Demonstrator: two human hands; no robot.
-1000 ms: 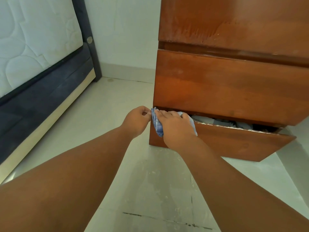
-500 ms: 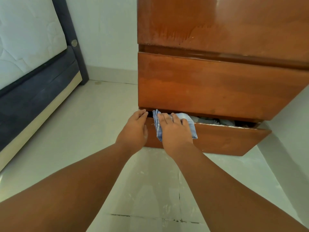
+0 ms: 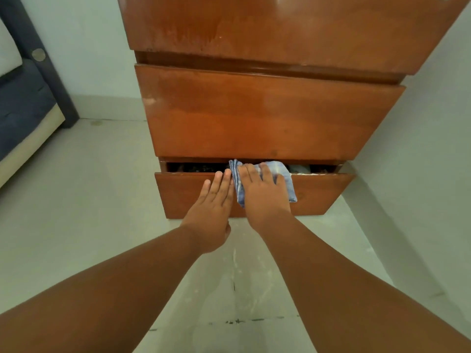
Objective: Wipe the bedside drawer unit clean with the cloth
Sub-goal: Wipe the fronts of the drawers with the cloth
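Right hand (image 3: 265, 197) lies flat, fingers spread, pressing the blue cloth (image 3: 279, 171) against the front of the slightly open bottom drawer (image 3: 318, 194). Left hand (image 3: 212, 207) rests flat just beside it, fingers together, holding nothing.

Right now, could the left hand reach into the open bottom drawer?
Probably yes: the left hand lies flat on the bottom drawer front, fingertips at its top edge, and the gap beside the blue cloth looks clear.
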